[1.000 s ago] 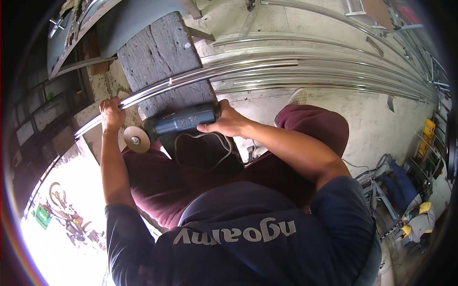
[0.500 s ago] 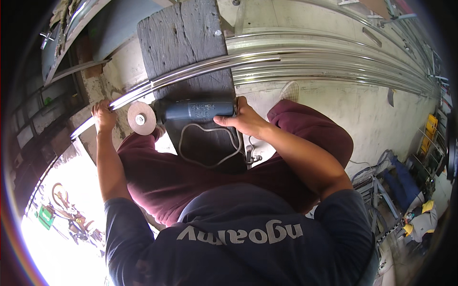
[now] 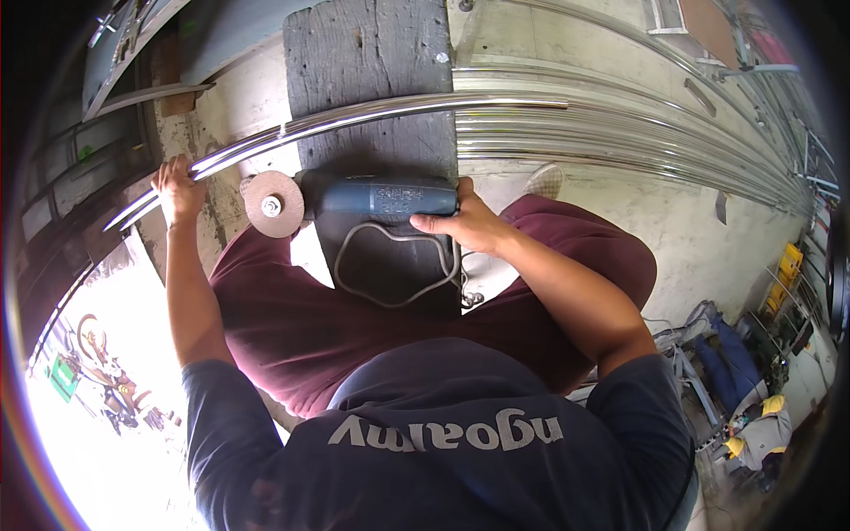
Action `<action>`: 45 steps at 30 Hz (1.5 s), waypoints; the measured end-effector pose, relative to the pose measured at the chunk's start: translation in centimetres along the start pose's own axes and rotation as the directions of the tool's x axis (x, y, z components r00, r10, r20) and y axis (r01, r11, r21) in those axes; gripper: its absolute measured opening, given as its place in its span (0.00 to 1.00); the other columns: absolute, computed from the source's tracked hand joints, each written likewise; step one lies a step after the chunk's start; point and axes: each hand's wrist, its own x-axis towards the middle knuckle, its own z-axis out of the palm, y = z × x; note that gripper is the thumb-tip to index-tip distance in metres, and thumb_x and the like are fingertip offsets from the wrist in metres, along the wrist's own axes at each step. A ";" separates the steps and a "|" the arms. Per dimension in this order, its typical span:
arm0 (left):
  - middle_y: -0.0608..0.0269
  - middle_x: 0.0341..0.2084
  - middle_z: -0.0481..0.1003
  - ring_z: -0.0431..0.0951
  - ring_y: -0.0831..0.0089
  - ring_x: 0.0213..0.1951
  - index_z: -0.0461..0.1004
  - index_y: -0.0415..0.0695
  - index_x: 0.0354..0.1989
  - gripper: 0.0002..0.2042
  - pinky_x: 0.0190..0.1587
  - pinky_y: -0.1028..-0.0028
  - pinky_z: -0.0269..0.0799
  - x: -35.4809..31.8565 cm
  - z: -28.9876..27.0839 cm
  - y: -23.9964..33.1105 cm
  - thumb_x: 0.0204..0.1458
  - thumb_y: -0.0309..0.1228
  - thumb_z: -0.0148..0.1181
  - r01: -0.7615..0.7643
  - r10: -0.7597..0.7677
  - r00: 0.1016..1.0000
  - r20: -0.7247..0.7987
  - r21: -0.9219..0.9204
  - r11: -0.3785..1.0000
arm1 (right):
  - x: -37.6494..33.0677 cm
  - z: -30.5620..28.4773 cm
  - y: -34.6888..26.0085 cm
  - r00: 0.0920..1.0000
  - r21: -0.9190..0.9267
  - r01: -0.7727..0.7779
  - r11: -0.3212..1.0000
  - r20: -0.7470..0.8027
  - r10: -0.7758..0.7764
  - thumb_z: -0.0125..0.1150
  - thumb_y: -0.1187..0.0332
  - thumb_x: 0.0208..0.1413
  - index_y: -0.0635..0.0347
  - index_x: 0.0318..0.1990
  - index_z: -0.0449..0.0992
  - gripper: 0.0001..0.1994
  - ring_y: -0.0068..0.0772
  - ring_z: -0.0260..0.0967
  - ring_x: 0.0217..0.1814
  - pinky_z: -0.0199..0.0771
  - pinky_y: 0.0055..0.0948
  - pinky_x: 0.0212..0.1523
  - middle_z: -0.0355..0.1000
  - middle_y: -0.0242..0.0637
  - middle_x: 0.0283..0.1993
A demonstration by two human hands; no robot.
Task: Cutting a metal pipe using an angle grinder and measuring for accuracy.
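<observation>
My left hand (image 3: 180, 191) is closed round a pair of long shiny metal tubes (image 3: 354, 112) near their left end. The tubes run across a dark, worn wooden plank (image 3: 367, 57) and on to the right. Nearer to me, a blue angle grinder (image 3: 390, 196) lies lengthwise over the plank. My right hand (image 3: 478, 219) wraps round its rear end, thumb on the near side. At the grinder's left end is a brown cutting disc (image 3: 285, 218), past the plank's left edge, apart from the tubes. A grey cord (image 3: 338, 265) loops on the plank below the grinder.
Many more metal tubes (image 3: 602, 133) lie on the pale floor at the right. My legs in maroon trousers (image 3: 283, 327) straddle the plank. A metal frame (image 3: 133, 57) stands at the far left. Blue cloth (image 3: 722, 363) and a yellow object (image 3: 784, 276) are at the right.
The whole view has shifted a little. My left hand and the tubes have moved away from me, widening the gap to the disc. My right hand keeps its hold on the grinder.
</observation>
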 end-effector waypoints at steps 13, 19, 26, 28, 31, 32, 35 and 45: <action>0.63 0.37 0.81 0.82 0.54 0.49 0.77 0.51 0.38 0.13 0.55 0.49 0.69 0.7 0.2 -2.3 0.46 0.18 0.64 -0.053 0.053 0.999 -0.013 -0.037 0.998 | -0.4 -2.0 -1.1 0.995 -0.282 -0.056 0.958 0.060 0.076 0.75 0.31 0.59 0.64 0.81 0.64 0.55 0.73 0.58 0.83 0.60 0.47 0.84 0.57 0.71 0.76; 0.63 0.40 0.83 0.82 0.52 0.52 0.78 0.52 0.41 0.11 0.53 0.43 0.73 1.0 2.3 -5.2 0.48 0.27 0.67 -0.144 0.144 0.990 -0.007 0.027 0.989 | -0.8 -2.4 -1.9 0.998 -0.319 0.022 0.948 0.064 -0.001 0.71 0.30 0.61 0.45 0.73 0.81 0.40 0.70 0.56 0.78 0.61 0.49 0.81 0.67 0.71 0.74; 0.53 0.44 0.85 0.85 0.45 0.51 0.82 0.48 0.44 0.11 0.53 0.46 0.79 2.4 2.5 -6.5 0.52 0.30 0.66 -0.110 0.107 0.986 0.127 0.020 0.994 | -0.7 -3.2 -4.0 0.997 -0.361 -0.071 0.930 -0.040 0.060 0.87 0.51 0.52 0.66 0.82 0.59 0.56 0.63 0.74 0.74 0.75 0.42 0.74 0.72 0.70 0.70; 0.48 0.47 0.86 0.85 0.43 0.55 0.83 0.46 0.47 0.13 0.58 0.47 0.80 2.3 1.5 -5.5 0.53 0.31 0.66 -0.077 0.067 0.990 0.125 0.077 0.994 | -1.6 -2.8 -5.3 0.958 -0.532 0.067 0.844 -0.201 -0.203 0.90 0.53 0.49 0.66 0.85 0.48 0.64 0.64 0.71 0.77 0.73 0.43 0.76 0.68 0.69 0.75; 0.52 0.49 0.86 0.85 0.47 0.56 0.85 0.52 0.52 0.17 0.60 0.47 0.78 2.4 -0.1 -2.3 0.53 0.35 0.69 -0.002 -0.020 0.972 0.234 0.091 0.996 | -3.0 -1.6 -6.8 0.751 -0.708 0.412 0.574 -0.094 -0.654 0.91 0.55 0.46 0.77 0.82 0.49 0.65 0.73 0.57 0.84 0.61 0.54 0.84 0.56 0.73 0.81; 0.51 0.44 0.84 0.83 0.44 0.51 0.82 0.48 0.44 0.12 0.56 0.47 0.76 2.2 -0.7 -1.0 0.51 0.32 0.70 -0.040 0.034 0.991 0.132 0.039 0.998 | -3.2 -1.0 -6.9 0.789 -0.754 0.362 0.548 -0.066 -0.611 0.92 0.53 0.45 0.73 0.82 0.51 0.65 0.74 0.57 0.84 0.62 0.58 0.83 0.57 0.72 0.81; 0.42 0.46 0.86 0.84 0.47 0.58 0.82 0.43 0.37 0.06 0.72 0.48 0.65 3.4 -2.6 2.4 0.51 0.25 0.67 0.142 -0.132 0.927 0.351 -0.003 0.990 | -2.5 1.4 -6.2 0.796 -0.860 0.316 0.402 0.009 -0.606 0.91 0.44 0.44 0.64 0.80 0.61 0.61 0.76 0.56 0.84 0.63 0.66 0.80 0.58 0.67 0.80; 0.46 0.35 0.85 0.88 0.44 0.43 0.80 0.42 0.36 0.06 0.46 0.50 0.83 4.0 -5.4 5.0 0.53 0.29 0.67 0.077 -0.049 0.965 0.259 -0.097 0.992 | 0.4 0.8 -3.4 0.629 -0.985 0.168 0.048 0.070 -0.774 0.89 0.49 0.50 0.64 0.56 0.81 0.34 0.70 0.73 0.75 0.78 0.62 0.70 0.75 0.52 0.71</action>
